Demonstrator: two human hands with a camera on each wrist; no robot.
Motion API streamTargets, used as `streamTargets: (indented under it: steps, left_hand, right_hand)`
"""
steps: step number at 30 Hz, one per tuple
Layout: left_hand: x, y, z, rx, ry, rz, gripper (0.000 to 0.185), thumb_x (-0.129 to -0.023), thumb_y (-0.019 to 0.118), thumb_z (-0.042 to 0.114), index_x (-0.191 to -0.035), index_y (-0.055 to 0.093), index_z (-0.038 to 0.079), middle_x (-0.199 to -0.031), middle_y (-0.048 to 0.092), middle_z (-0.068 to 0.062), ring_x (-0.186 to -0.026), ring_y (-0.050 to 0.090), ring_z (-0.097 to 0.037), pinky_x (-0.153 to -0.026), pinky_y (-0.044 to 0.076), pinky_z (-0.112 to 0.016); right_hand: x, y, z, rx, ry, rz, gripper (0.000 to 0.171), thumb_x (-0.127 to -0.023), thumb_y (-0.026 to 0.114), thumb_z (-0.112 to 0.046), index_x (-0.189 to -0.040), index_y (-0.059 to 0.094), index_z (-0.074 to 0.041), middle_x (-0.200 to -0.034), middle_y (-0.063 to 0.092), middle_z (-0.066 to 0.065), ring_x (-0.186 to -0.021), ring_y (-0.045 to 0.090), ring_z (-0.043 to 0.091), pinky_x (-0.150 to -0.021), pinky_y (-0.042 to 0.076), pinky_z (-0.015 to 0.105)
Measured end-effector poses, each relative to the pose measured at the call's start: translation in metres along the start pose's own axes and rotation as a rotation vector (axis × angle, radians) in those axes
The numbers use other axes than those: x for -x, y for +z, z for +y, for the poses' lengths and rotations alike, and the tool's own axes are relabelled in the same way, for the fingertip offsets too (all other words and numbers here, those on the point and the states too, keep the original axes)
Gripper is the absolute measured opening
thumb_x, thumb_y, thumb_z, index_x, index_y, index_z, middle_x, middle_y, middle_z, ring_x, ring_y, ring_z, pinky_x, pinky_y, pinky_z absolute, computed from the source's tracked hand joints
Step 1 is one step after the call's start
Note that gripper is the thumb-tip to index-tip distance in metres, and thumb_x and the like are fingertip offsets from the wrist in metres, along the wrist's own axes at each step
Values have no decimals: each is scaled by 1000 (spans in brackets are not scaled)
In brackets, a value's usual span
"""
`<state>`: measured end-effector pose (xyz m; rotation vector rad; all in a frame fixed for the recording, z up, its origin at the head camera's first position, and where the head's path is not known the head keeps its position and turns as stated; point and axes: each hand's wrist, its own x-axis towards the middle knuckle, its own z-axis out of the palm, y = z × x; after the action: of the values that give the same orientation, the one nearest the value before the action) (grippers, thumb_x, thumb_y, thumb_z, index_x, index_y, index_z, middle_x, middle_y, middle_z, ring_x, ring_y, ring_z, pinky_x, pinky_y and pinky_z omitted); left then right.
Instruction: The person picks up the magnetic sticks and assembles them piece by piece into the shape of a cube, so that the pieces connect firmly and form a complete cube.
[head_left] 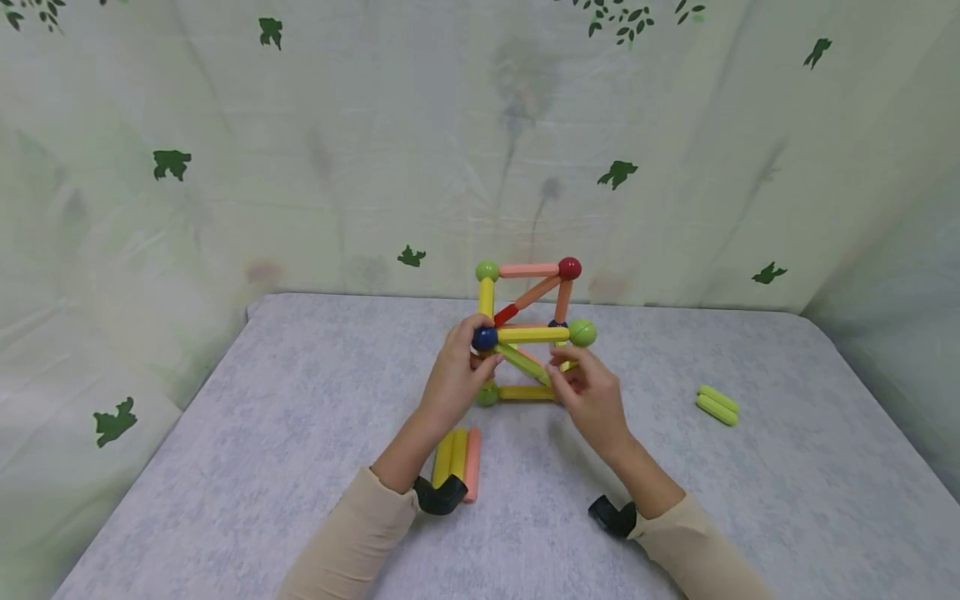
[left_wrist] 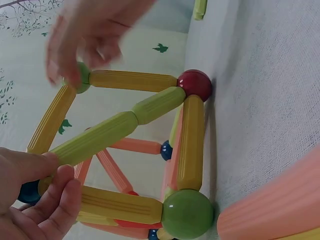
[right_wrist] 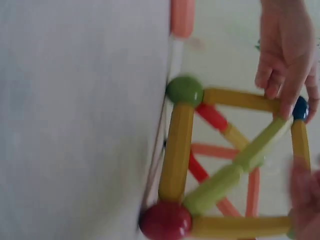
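Observation:
A cube-like frame of magnetic rods and balls stands on the table, its near face toward me. Thumb and fingers of my left hand (head_left: 452, 371) pinch the upper end of a light green diagonal rod (left_wrist: 97, 137) beside the blue ball (head_left: 484, 338). That rod joins a second light green rod (left_wrist: 159, 105), which runs down to the dark red ball (left_wrist: 194, 85) at the lower right corner. My right hand (head_left: 592, 402), fingers bent and blurred in the wrist views, is just below the green ball (head_left: 582, 332); a finger overlaps this ball in the left wrist view.
Two yellow rods (head_left: 451, 457) and a pink rod (head_left: 472, 467) lie on the table by my left wrist. Two short light green rods (head_left: 717, 405) lie off to the right. Behind the table (head_left: 315, 383) hangs a pale curtain (head_left: 337, 167) with leaf prints.

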<state>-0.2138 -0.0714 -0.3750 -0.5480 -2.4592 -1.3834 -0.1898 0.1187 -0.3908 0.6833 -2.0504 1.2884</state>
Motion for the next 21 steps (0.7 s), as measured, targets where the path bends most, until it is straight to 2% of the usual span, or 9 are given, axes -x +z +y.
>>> streamTargets:
  steps: [1, 3, 5, 8, 11, 13, 18, 21]
  left_hand:
    - [0, 0, 0, -3, -2, -1, 47, -82, 64, 3, -121, 41, 11, -101, 46, -10, -61, 52, -14, -54, 48, -20]
    - [1, 0, 0, -8, -10, -5, 46, -82, 64, 4, -122, 40, 12, -101, 46, -10, -61, 52, -14, -54, 48, -20]
    - [1, 0, 0, -9, -13, -8, 46, -83, 63, 5, -122, 40, 12, -101, 47, -10, -60, 52, -13, -54, 48, -20]
    - [2, 0, 0, -16, -10, -8, 46, -83, 63, 5, -122, 40, 12, -99, 49, -9, -59, 53, -12, -53, 47, -21]
    - [2, -1, 0, -28, 6, -2, 45, -83, 63, 5, -122, 40, 13, -96, 51, -9, -59, 53, -13, -53, 47, -21]
    - [3, -1, -1, -37, 15, 7, 45, -84, 62, 5, -122, 41, 14, -98, 49, -10, -62, 54, -13, -55, 48, -21]
    - [0, -1, -7, -40, 21, 46, 49, -85, 61, 7, -129, 43, 16, -108, 40, -16, -71, 55, -16, -62, 48, -22]
    - [-3, -2, -11, -51, 31, 68, 50, -86, 60, 7, -132, 44, 17, -108, 41, -18, -72, 55, -17, -62, 48, -23]
  right_hand:
    - [-2, -5, 1, 44, -77, 55, 23, -76, 64, 8, -97, 56, 6, -83, 56, 13, -62, 55, 17, -54, 45, 19]
    - [-5, -15, 7, 138, -135, 127, 29, -74, 66, 5, -101, 53, 5, -84, 52, 14, -69, 50, 20, -61, 42, 23]
    - [-5, -22, 18, 184, -61, 107, 42, -76, 67, -2, -114, 48, -1, -98, 48, 15, -82, 48, 23, -72, 42, 30]
    - [-7, -29, 23, 176, 159, -76, 61, -82, 64, -8, -133, 31, -16, -118, 41, 16, -102, 49, 29, -85, 42, 42]
    - [-7, -31, 29, 131, 290, -225, 63, -86, 59, -7, -136, 24, -24, -119, 44, 15, -102, 54, 31, -81, 46, 45]
    - [-7, -31, 32, 113, 293, -262, 61, -87, 57, -3, -135, 26, -23, -114, 49, 17, -98, 56, 32, -77, 48, 43]
    - [-5, -29, 32, 104, 228, -236, 58, -84, 59, 2, -131, 32, -18, -109, 52, 13, -93, 58, 28, -70, 51, 36]
    - [-2, -26, 29, 91, 211, -225, 58, -83, 60, 3, -131, 33, -18, -108, 52, 11, -91, 58, 25, -68, 52, 33]
